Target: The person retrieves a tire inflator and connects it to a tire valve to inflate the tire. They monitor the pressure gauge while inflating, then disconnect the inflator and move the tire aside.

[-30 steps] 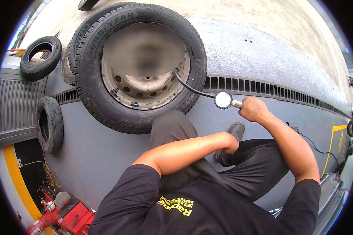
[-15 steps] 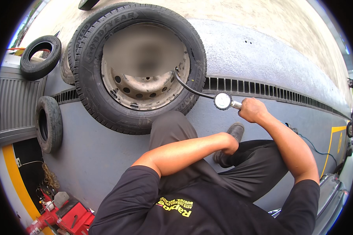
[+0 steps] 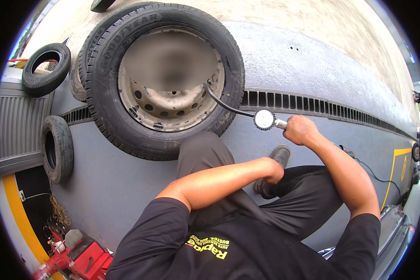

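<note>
A large black tyre (image 3: 102,107) on a worn steel rim (image 3: 172,112) lies on the grey floor in front of me. My right hand (image 3: 301,130) grips the handle of a tyre inflator with a round dial gauge (image 3: 264,119). Its black hose (image 3: 224,105) curves from the gauge to the rim's edge, where it meets the valve. My left forearm reaches across my lap, and my left hand (image 3: 273,170) rests at my knee beside my black shoe (image 3: 281,153). Its fingers are tucked out of sight.
A long drain grate (image 3: 322,111) crosses the floor behind the gauge. Two smaller tyres (image 3: 46,67) (image 3: 57,149) lie at the left beside a ribbed metal ramp (image 3: 14,126). A red machine (image 3: 81,256) and a yellow floor line (image 3: 14,210) are at the lower left.
</note>
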